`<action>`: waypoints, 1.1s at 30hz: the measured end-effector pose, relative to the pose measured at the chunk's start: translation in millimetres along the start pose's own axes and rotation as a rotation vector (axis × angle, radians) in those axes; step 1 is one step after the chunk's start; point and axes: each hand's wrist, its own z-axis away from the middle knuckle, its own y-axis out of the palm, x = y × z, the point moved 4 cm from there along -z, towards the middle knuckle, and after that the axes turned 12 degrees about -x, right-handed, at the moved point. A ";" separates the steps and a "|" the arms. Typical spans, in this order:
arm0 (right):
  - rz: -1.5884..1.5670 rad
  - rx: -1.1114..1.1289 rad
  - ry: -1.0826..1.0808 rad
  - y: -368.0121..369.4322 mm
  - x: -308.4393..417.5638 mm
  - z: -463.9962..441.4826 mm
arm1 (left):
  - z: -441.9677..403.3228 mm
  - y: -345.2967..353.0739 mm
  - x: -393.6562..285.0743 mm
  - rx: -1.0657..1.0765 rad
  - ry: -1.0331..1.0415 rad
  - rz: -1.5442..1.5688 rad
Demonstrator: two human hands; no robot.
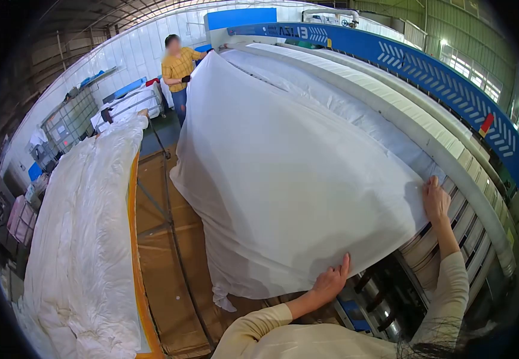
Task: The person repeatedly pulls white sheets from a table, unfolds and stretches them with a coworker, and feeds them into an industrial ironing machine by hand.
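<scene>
A large white sheet point(283, 173) hangs spread between me and a person on the far side. Its near corner is pinched in my right hand point(437, 200), at the edge of the machine's feed. Lower down, my left hand point(331, 281) is at the sheet's near edge, index finger extended along the cloth and the other fingers partly curled on it. The co-worker point(179, 72), in a yellow checked shirt and dark gloves, holds the far end of the sheet up. Part of the sheet drapes down in folds toward the brown floor covering.
A long ironing machine with a blue beam point(415, 66) and white rollers point(385, 105) runs along the right. At left lies a long heap of white linen point(86, 239) on an orange-edged cart point(135, 251). A wire cage point(71, 119) stands farther back.
</scene>
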 end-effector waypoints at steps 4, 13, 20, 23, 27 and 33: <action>0.024 -0.158 -0.029 5.9 -5.2 -3.0 | -10.2 -7.9 0.0 -0.044 0.008 0.065; 0.135 -0.167 -0.214 3.3 -7.8 -14.2 | -32.5 -18.9 3.2 -0.017 0.075 0.075; 0.122 -0.139 -0.212 -3.9 -9.0 -12.5 | -34.0 -33.5 6.5 0.008 0.112 0.069; 0.149 -0.093 -0.144 -7.6 -10.4 -14.1 | -41.7 -33.6 2.6 0.024 0.110 0.082; 0.236 -0.226 -0.319 -5.0 -33.1 -16.9 | -61.7 -27.9 -4.2 0.003 0.112 0.125; 0.378 -0.316 -0.359 -2.2 -54.8 -22.1 | -89.1 -25.3 -16.1 0.040 0.107 0.179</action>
